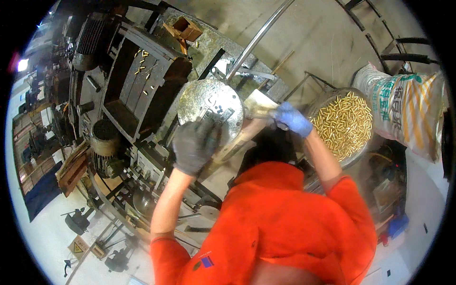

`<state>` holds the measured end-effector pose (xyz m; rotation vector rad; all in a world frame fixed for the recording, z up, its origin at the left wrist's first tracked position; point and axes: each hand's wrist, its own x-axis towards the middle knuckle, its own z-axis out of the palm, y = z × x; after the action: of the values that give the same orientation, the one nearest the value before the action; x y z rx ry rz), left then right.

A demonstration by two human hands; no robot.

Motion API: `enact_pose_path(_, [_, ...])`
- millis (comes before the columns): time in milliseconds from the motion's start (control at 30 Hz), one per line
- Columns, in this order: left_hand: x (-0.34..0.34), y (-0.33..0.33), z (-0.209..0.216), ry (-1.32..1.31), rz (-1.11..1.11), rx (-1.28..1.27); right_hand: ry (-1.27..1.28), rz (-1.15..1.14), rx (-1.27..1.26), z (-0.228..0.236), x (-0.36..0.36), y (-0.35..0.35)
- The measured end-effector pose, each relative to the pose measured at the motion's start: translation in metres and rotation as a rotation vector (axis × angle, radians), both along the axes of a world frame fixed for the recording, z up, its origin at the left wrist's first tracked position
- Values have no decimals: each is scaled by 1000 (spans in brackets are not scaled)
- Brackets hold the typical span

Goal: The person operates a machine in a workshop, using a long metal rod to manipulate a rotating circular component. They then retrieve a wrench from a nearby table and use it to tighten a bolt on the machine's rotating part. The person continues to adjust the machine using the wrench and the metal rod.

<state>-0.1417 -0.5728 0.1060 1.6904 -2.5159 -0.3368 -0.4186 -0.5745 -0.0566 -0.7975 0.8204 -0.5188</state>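
My left hand (194,146), in a dark grey glove, reaches over the near edge of a round metal plate (190,102). Its fingers are at a small metal clamp-like fixture (212,114) in the plate's middle; they are too dark and blurred to show whether they grip anything. To the right, my right hand (293,119), in a blue glove, is closed on the end of a short bar-like handle (259,115) beside the plate. A round basin (313,113) of small brass-coloured cylindrical pieces (343,126) stands just right of that hand.
A long shiny metal rod (260,35) rises beyond the plate. On the left are a dark open metal trough (130,85) with a few brass pieces and a ribbed motor (104,137). A small wooden box (186,29) lies at the back. A printed white sack (403,107) stands at far right.
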Motion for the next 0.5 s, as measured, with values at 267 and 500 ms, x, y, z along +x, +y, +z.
enact_pose_path(267, [-16,-5,-17,-129,39,104,241,-91,-89,44,-13,21])
enact_pose_path(500, [-14,-5,-24,-428,-109,167,124,-135,-115,19,21,33])
